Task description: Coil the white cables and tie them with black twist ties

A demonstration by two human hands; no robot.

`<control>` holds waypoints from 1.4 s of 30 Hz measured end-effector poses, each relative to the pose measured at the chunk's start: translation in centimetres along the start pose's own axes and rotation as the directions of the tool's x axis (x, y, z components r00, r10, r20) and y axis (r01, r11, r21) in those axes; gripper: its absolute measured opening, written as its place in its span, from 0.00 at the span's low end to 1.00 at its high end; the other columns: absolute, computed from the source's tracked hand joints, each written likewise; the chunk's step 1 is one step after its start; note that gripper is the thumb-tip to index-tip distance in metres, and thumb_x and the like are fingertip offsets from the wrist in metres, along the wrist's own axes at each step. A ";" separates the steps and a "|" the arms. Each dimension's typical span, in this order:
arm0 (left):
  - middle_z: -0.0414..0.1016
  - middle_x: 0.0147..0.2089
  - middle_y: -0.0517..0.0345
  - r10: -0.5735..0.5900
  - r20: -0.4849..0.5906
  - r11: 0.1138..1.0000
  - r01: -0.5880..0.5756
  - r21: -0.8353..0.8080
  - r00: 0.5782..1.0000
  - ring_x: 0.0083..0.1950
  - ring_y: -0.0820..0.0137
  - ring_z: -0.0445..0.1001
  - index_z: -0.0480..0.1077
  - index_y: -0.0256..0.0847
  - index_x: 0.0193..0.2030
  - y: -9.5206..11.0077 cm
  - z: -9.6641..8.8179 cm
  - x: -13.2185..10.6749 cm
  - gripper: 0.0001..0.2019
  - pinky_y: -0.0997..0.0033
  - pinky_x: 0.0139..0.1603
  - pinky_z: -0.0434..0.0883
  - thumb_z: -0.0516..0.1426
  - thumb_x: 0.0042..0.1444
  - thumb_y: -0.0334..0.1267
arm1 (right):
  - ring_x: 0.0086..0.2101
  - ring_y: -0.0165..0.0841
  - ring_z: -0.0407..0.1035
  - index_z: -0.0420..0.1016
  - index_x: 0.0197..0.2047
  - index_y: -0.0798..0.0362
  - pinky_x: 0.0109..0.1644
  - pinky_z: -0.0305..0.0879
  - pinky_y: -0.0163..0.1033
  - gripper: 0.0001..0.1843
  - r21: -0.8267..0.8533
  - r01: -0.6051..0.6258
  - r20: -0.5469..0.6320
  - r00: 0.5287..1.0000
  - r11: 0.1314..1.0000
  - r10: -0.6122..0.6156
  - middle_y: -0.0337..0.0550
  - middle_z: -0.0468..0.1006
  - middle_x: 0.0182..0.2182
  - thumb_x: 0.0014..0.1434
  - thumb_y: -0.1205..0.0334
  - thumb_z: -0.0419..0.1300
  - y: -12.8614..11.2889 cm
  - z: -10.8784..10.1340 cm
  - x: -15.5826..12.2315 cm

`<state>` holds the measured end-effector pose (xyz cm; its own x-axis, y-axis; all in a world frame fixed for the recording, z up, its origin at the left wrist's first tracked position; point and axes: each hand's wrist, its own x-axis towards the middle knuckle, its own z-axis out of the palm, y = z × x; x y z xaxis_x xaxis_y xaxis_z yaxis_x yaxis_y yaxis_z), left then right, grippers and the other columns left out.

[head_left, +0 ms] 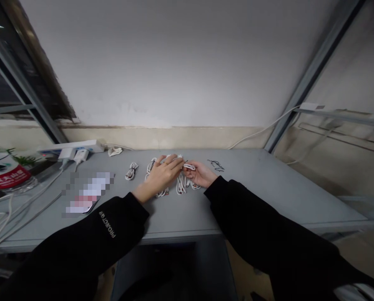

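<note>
Grey worktop (262, 196), pale wall (187, 75) at 12 o'clock, power strip (91, 146) at 10. White cable bundle (189, 167) sits in right hand (202, 173), fingers pinching it; black ties (216, 166) at that hand's 2 o'clock, more cables (181, 184) at bundle's 7. Left hand (164, 172) at bundle's 9, palm down, fingertips near it; can't tell whether they pinch anything. Black sleeves (243, 205) enter from 8 and 4.

Black sleeves (252, 225); white left-forearm lettering (107, 225)
</note>
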<state>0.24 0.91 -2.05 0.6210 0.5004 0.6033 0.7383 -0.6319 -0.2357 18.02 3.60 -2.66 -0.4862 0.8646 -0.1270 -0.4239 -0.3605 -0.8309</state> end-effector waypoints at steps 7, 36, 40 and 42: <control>0.79 0.54 0.51 -0.065 -0.025 0.998 0.065 -0.023 0.998 0.59 0.61 0.71 0.72 0.45 0.55 -0.1 0.3 0.1 0.14 0.54 0.60 0.59 0.51 0.66 0.33 | 0.22 0.24 0.60 0.71 0.26 0.56 0.24 0.53 0.31 0.11 -0.077 0.065 0.017 0.998 0.995 -0.064 0.36 0.69 0.20 0.61 0.68 0.56 -0.1 0.0 -0.1; 0.76 0.45 0.51 -0.458 -0.049 0.739 0.350 -0.576 0.888 0.49 0.62 0.74 0.67 0.41 0.44 -1.4 1.8 -0.1 0.14 0.55 0.52 0.70 0.64 0.54 0.40 | 0.26 0.30 0.73 0.73 0.34 0.53 0.38 0.70 0.40 0.14 -0.351 0.322 0.027 0.942 0.879 -0.334 0.38 0.78 0.26 0.46 0.58 0.69 0.5 0.0 -0.1; 0.77 0.42 0.52 -0.457 -0.101 0.743 0.317 -0.590 0.884 0.46 0.63 0.74 0.67 0.41 0.42 -1.4 1.8 -0.4 0.11 0.59 0.48 0.71 0.63 0.56 0.40 | 0.28 0.31 0.74 0.74 0.34 0.53 0.39 0.70 0.40 0.14 -0.338 0.353 0.051 0.932 0.873 -0.358 0.39 0.78 0.28 0.46 0.58 0.70 0.5 0.1 -0.2; 0.78 0.42 0.52 -0.410 -0.164 0.806 0.272 -0.525 0.897 0.45 0.63 0.74 0.69 0.41 0.43 -1.5 1.7 -0.5 0.10 0.59 0.49 0.70 0.62 0.57 0.41 | 0.30 0.31 0.74 0.74 0.35 0.53 0.39 0.70 0.40 0.15 -0.321 0.361 0.050 0.929 0.875 -0.366 0.40 0.79 0.29 0.45 0.58 0.70 0.5 0.2 -0.3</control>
<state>-0.74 2.62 -3.33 0.2116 0.6111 0.7627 0.6259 -0.6841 0.3745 17.77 3.10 -2.91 -0.3350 0.9179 0.2126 -0.3018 0.1092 -0.9471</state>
